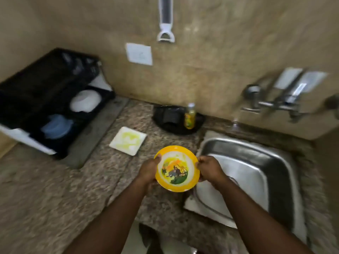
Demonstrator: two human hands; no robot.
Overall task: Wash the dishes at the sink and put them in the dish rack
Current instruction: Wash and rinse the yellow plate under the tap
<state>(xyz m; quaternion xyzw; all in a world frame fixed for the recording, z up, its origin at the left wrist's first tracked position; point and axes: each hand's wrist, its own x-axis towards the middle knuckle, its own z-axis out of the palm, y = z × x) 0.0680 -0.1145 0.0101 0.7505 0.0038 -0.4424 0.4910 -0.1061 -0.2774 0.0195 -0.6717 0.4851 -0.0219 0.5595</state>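
Observation:
A yellow plate (pixel 175 169) with a cartoon picture in its middle is held over the counter, just left of the steel sink (pixel 275 162). My left hand (pixel 149 171) grips its left rim and my right hand (pixel 209 168) grips its right rim. A white square plate (pixel 128 140) smeared with yellow lies on the counter behind it. The black dish rack (pixel 36 99) stands at the far left, holding a white bowl (pixel 85 100) and a blue dish (pixel 56 126).
A yellow soap bottle (pixel 189 117) stands on a black round tray (pixel 176 119) against the wall. The tap (pixel 278 103) juts from the wall above the sink. A peeler (pixel 166 21) hangs on the wall. The granite counter (pixel 45 189) spreads to the left.

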